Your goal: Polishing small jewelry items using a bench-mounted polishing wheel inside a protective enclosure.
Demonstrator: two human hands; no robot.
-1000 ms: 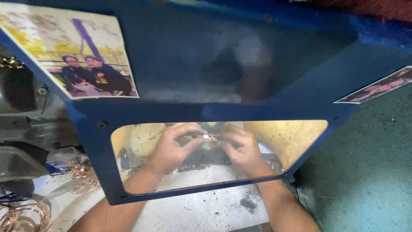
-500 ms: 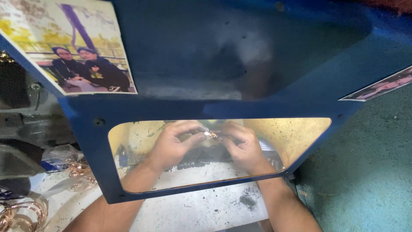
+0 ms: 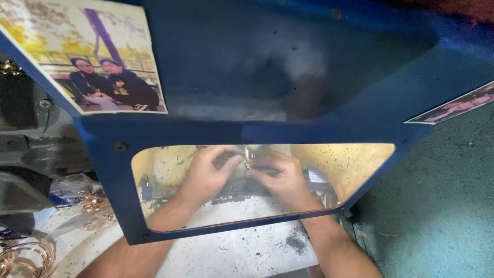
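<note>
I look through the clear window (image 3: pixel 355 170) of a blue shield (image 3: pixel 257 77). Behind it my left hand (image 3: pixel 206 175) and my right hand (image 3: pixel 280 177) meet at the middle. Together they pinch a small rose-gold metal piece (image 3: pixel 248 155), held upright between the fingertips of both hands. Yellow light falls on the hands from above. Under them lies a white work surface (image 3: pixel 226 252) with dark specks and a dark strip of debris.
A printed photo (image 3: pixel 98 56) is stuck on the shield's upper left, another photo (image 3: pixel 458 105) at the right edge. Rose-gold bangles (image 3: pixel 23 257) and small rings in a plastic bag (image 3: pixel 92 206) lie at the lower left. Dark machine parts (image 3: pixel 25 144) stand left; a teal wall (image 3: pixel 442 206) right.
The view has shifted slightly, so the shield and photo sit a little further right and lower. Both hands stay together on the small metal piece, turning it only slightly.
</note>
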